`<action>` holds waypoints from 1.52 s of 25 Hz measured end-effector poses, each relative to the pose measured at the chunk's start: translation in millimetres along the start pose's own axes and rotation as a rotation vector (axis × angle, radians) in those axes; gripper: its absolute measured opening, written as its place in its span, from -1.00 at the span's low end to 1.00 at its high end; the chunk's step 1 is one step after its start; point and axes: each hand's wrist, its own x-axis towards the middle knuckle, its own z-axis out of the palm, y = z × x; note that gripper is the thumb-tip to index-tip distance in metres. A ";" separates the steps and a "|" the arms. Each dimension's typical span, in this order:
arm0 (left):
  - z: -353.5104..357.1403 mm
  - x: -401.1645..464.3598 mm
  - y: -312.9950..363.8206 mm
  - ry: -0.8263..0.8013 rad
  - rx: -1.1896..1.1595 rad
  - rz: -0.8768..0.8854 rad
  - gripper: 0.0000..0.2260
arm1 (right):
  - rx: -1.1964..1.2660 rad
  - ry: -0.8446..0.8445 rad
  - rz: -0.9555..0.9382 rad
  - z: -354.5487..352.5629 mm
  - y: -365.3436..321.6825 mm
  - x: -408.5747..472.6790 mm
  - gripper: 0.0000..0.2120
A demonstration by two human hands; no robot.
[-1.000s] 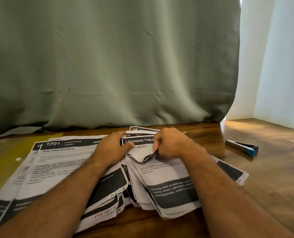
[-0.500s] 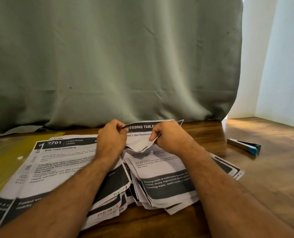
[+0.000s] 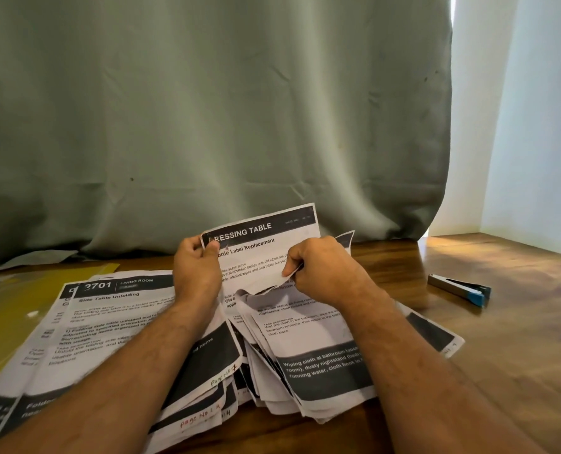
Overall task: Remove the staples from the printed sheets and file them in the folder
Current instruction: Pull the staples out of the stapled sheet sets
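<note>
Against a grey-green curtain (image 3: 207, 109), the wooden table (image 3: 518, 339) carries a yellow folder (image 3: 14, 309) at far left under fanned printed sheets (image 3: 115, 326), a stapler (image 3: 459, 289) well apart at right, while left hand (image 3: 196, 270) and right hand (image 3: 321, 271) each pinch a raised "Dressing Table" sheet (image 3: 266, 244).

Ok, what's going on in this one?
A person is working through printed sheets on a wooden table. The left hand pinches the top corner of the "Dressing Table" sheet, lifted off the right pile; the right hand grips the sheet's lower part. Another pile lies on the left over a yellow folder. A stapler-like tool lies untouched to the right.
</note>
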 end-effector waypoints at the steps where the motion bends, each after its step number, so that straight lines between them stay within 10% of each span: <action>1: -1.0 -1.2 0.3 -0.055 -0.032 -0.043 -0.84 | 0.001 0.000 -0.002 0.7 -0.3 0.0 -0.78; 7: -4.3 -15.1 -6.1 -0.276 0.308 -0.038 -0.85 | -0.030 0.050 -0.057 8.2 -3.3 3.2 -0.76; 16: -1.1 -16.5 20.6 -0.143 -0.114 0.298 -0.92 | -0.017 -0.002 0.061 21.8 -0.4 9.1 -0.67; 23: 3.2 -15.5 15.6 -0.245 -0.115 0.356 -0.88 | 0.241 0.584 -0.104 8.1 -28.4 11.9 -0.53; 31: -9.6 -4.8 -7.6 -0.196 0.383 0.046 -0.89 | 0.320 0.678 -0.228 11.0 -33.7 16.7 -0.89; 38: -11.9 -9.2 24.2 -0.016 0.204 0.304 -0.84 | 0.365 0.845 -0.473 -9.6 -56.9 15.0 -0.74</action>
